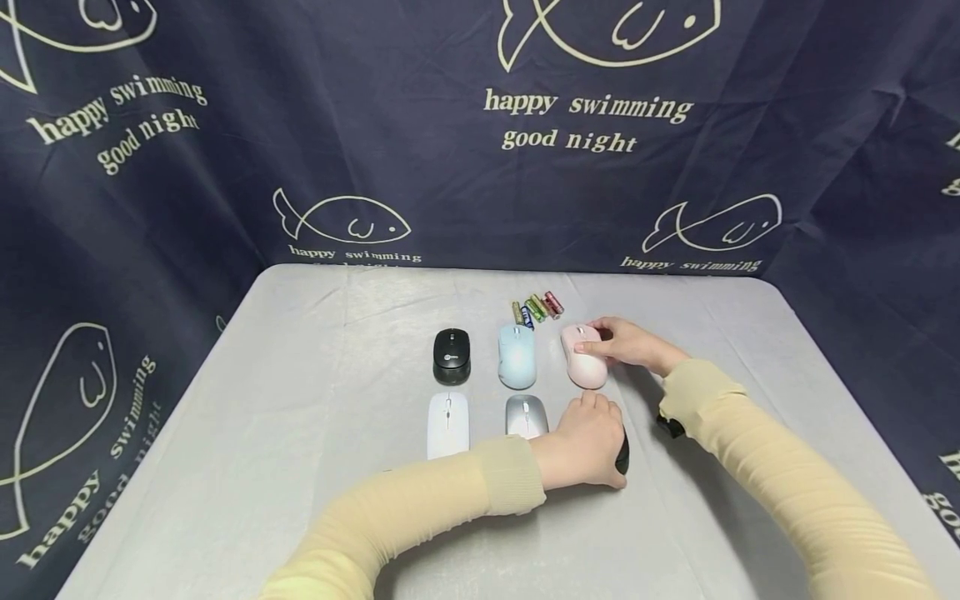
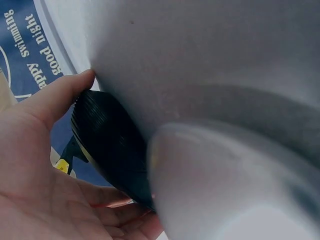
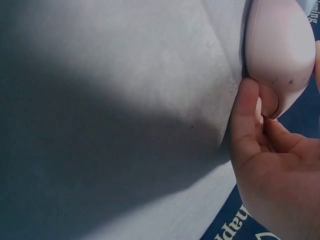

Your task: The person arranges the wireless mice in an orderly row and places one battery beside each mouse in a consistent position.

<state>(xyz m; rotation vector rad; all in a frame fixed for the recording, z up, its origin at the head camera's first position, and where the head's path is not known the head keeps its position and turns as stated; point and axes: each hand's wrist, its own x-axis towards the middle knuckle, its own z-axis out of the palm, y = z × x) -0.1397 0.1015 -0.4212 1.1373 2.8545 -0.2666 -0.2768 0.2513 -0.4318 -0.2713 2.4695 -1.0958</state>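
My left hand [image 1: 588,437] lies over a black computer mouse [image 1: 623,454], with fingers and thumb curled around it. In the left wrist view the ribbed side of this black mouse [image 2: 102,125] shows between thumb and fingers. At the back right, my right hand [image 1: 630,343] grips a pink mouse [image 1: 586,369] that sits on the table, the thumb on its top and the fingers by its far right side. The right wrist view shows fingertips [image 3: 247,92] against the end of the pink mouse [image 3: 280,45]. Most of the black mouse is hidden in the head view.
A light blue mouse [image 1: 517,358] and a black mouse [image 1: 452,354] stand left of the pink one. Nearer lie a white mouse [image 1: 447,423] and a silver mouse [image 1: 527,413], partly behind the left arm. Several small batteries [image 1: 536,308] lie behind. Dark printed curtains [image 1: 450,150] surround the grey table [image 1: 300,400].
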